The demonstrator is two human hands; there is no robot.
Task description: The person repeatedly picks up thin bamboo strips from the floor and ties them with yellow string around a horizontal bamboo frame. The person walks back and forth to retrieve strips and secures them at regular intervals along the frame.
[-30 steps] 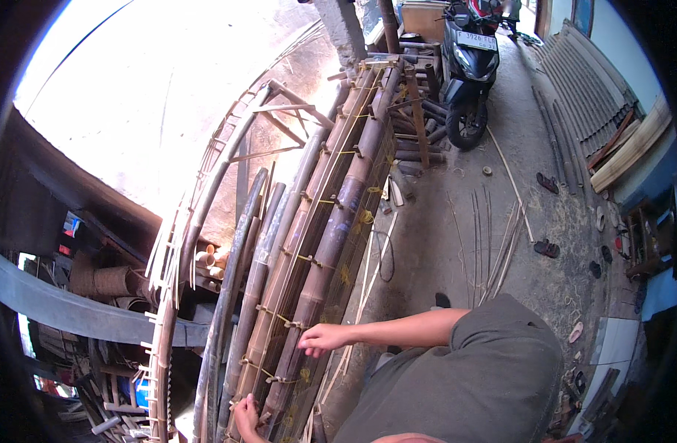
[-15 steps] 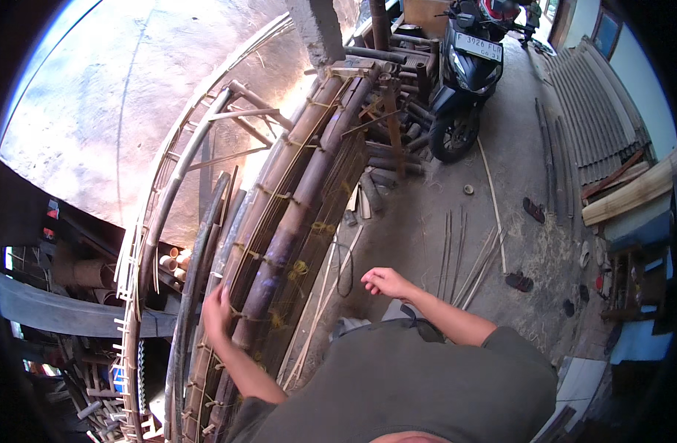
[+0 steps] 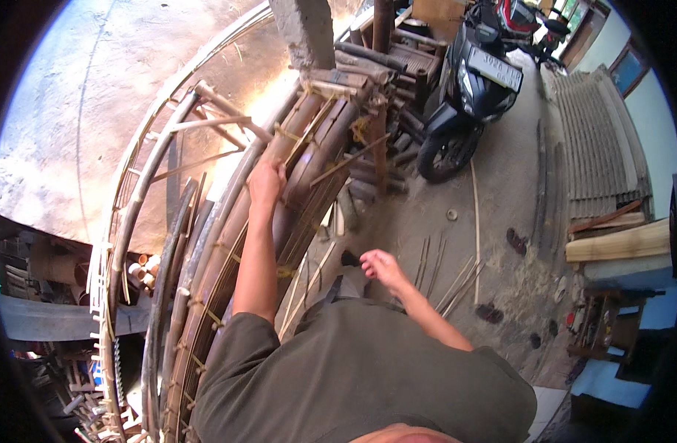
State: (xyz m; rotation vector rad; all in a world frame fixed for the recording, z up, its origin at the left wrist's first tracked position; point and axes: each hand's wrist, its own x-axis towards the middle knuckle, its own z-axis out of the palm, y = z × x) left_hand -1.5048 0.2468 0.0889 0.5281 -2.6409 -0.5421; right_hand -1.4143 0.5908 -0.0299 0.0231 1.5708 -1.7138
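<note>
A long panel of brown bamboo poles and thin slats, tied with yellow cord, runs along my left side. My left hand (image 3: 267, 179) is on a thick bamboo pole (image 3: 230, 255) toward the far end, fingers bent down over its right side. The fingertips are partly hidden. Yellow cord ties (image 3: 306, 139) cross the panel just beyond this hand. My right hand (image 3: 383, 269) hangs in the air in front of my body, over the ground. Its fingers are loosely curled, and I see nothing in them.
A concrete post (image 3: 303, 37) and stacked bamboo pieces (image 3: 368, 63) stand at the far end. A black motor scooter (image 3: 467, 92) is parked ahead to the right. Thin bamboo sticks (image 3: 460, 284) and loose sandals (image 3: 490, 314) lie on the ground. Corrugated sheets (image 3: 600, 140) lean along the right wall.
My left hand has moved forward along the bamboo panel, its arm now stretched out. The right hand stays curled in front of my body. The view has shifted and turned slightly.
</note>
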